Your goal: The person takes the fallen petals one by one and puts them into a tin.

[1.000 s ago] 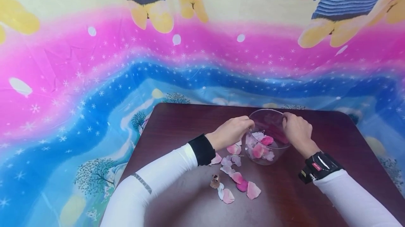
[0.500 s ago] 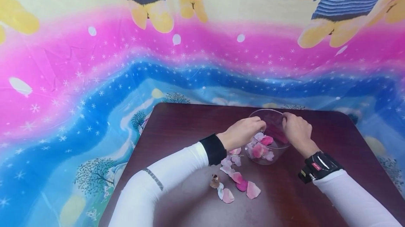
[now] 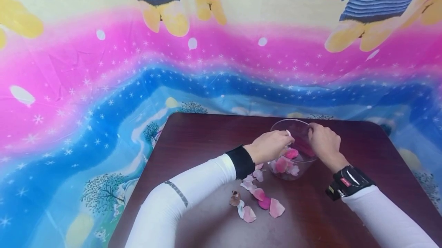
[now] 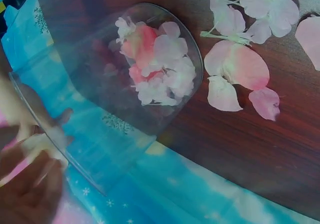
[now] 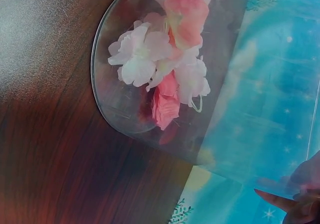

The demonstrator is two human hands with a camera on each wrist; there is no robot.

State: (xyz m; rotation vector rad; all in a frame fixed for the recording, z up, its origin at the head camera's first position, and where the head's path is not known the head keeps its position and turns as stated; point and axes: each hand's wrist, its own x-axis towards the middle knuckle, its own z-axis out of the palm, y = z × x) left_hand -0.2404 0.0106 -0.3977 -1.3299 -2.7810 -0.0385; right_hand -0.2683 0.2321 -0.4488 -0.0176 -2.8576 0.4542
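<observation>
Nearest, loose petals point(image 3: 264, 202) lie on the tabletop point(image 3: 310, 217). Beyond, the left hand point(image 3: 271, 145) pinches a pale flower piece point(image 3: 288, 133) over the clear bowl point(image 3: 304, 168); best release it low, well inside the rim point(image 3: 300, 162), the right hand point(image 3: 325, 142) gripping that rim for steadiness.

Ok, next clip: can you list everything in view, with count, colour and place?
Table: 1, dark reddish brown, below the hanging cloth
Hanging cloth: 1, printed pink, blue and yellow, behind
Bowl: 1, clear, on the table
Flowers and petals inside: overlapping, uncountable, pink and white, low in the bowl
Pale piece: 1, whitish, at the bowl's opening
Loose petals: at least five, pink, magenta, white, on the table
Brown item: 1, unclear what, beside the petals
Wristbands: 2, black, one per wrist
Sleeves: 2, white, both arms
Left hand: 1, bare, pinching the pale piece
Right hand: 1, bare, gripping the bowl's rim
</observation>
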